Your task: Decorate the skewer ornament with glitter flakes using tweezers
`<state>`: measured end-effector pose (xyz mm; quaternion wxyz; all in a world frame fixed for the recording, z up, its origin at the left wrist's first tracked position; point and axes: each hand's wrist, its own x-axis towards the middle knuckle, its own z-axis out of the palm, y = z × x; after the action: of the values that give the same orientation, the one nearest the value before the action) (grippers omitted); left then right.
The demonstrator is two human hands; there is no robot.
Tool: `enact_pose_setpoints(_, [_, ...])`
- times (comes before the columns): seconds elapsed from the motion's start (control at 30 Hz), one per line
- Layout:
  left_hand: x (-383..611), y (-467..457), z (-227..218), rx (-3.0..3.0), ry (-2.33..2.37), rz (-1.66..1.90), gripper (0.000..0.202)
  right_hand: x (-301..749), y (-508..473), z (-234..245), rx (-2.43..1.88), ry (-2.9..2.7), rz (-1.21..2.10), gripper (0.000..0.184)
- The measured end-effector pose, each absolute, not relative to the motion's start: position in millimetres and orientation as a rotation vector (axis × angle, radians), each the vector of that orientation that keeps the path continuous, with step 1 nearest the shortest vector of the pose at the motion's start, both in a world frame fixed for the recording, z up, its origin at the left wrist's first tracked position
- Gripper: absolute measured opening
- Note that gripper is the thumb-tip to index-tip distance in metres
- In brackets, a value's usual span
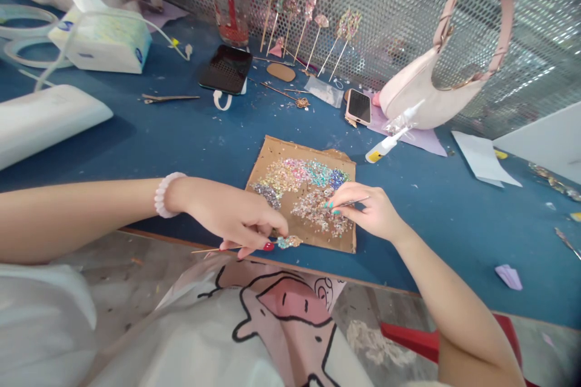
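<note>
My left hand [236,211] is closed around a thin wooden stick [206,250] near the table's front edge. At the stick's right end sits a piece covered in small blue and gold stones [289,242]. My right hand [374,213] pinches a slim metal tool [357,200], probably tweezers, over the loose rhinestones [318,210]; its tip is too small to make out. Those rhinestones lie in colour groups, pink, yellow, teal, blue and grey, on a flat cardboard piece [313,242] in front of me.
Several decorated sticks [316,24] lean against the perforated metal panel. A glue bottle [384,148], a phone [359,106], a black device [227,69] and a pink handbag [417,91] stand or lie behind the cardboard. To the left are a hair clip [170,98] and a tissue pack [106,42].
</note>
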<state>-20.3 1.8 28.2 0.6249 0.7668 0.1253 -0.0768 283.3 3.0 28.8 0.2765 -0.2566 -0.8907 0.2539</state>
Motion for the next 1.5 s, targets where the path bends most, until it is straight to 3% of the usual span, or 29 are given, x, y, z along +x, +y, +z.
enact_pose_setpoints(0.7, [-19,1,32,1.722,0.286,-0.164,0.029,283,3,28,-0.727,-2.344,0.633,0.008])
enact_pose_setpoints(1.3, [-18,3,29,1.761,0.237,-0.151,0.051,275,-1,27,-0.663,-2.345,0.709,0.008])
enact_pose_setpoints(1.5, [-18,2,30,1.745,0.300,-0.188,0.036,277,-1,27,-0.660,-2.356,0.717,0.008])
